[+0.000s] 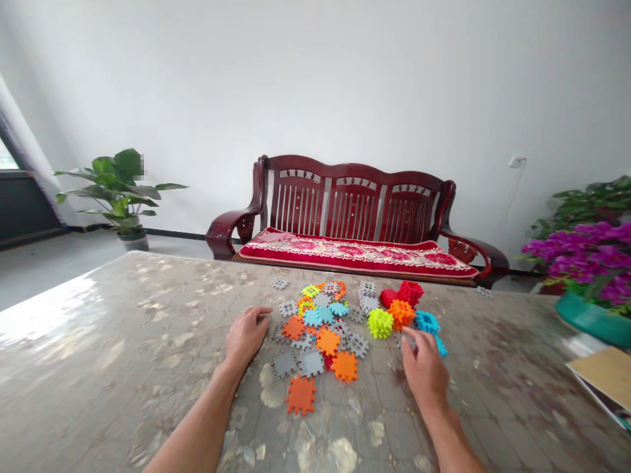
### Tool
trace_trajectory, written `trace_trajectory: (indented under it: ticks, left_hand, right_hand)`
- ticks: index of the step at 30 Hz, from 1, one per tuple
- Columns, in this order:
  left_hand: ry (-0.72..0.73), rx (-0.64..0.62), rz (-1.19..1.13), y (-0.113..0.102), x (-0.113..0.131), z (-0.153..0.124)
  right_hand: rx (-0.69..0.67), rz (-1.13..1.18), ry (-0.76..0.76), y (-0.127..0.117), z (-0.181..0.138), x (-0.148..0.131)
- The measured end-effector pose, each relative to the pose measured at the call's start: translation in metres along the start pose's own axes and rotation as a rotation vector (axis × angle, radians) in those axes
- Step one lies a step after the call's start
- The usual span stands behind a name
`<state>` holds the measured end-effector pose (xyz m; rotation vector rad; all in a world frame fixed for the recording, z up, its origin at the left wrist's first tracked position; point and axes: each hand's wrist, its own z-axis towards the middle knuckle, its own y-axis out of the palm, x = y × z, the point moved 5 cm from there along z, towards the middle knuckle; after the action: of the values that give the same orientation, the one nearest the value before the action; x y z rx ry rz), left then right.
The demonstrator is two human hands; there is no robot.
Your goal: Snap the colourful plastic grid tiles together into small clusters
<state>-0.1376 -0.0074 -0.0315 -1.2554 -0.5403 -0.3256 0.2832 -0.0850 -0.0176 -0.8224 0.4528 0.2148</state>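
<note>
My left hand (248, 336) rests on the table at the left side of a pile of flat plastic interlocking pieces, its fingers loosely stretched and holding nothing. Among these toothed pieces are orange squares (300, 395), grey squares (311, 362) and light-blue ones (324, 315). My right hand (426, 368) is to the right of the pile, thumb and forefinger apart. Its fingertips are close to a grey piece, partly hidden, just below an orange block (401, 315). Around that block sit a yellow-green block (380, 323), red blocks (410, 293) and blue pieces (426, 322).
A patterned cover lies over the table (148, 368). Purple flowers in a teal pot (591, 320) and a cardboard-coloured folder (606, 374) are at the right. Beyond the far edge stands a wooden bench (352, 203); a potted plant (129, 203) stands at the left.
</note>
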Motion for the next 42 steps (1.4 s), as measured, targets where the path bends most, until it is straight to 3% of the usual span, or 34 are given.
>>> trace_trajectory:
  ticks: [6, 10, 19, 30, 42]
  left_hand:
    - [0.079, -0.047, 0.020, 0.003, 0.008, -0.001]
    - [0.171, -0.093, -0.002, 0.004, 0.018, -0.004]
    - [0.300, -0.155, -0.008, 0.008, 0.031, -0.013]
    - [0.310, -0.174, -0.061, 0.013, 0.024, -0.008]
    - [0.125, -0.133, -0.235, 0.008, 0.021, -0.007]
  right_hand:
    - [-0.072, 0.168, -0.182, 0.014, -0.010, -0.036]
    - [-0.211, 0.205, -0.259, 0.024, -0.017, -0.058]
    - [-0.451, 0.177, -0.270, 0.037, -0.023, -0.066]
    - [-0.472, 0.191, -0.243, 0.042, -0.021, -0.060]
    - [-0.430, 0.218, -0.237, 0.040, -0.020, -0.060]
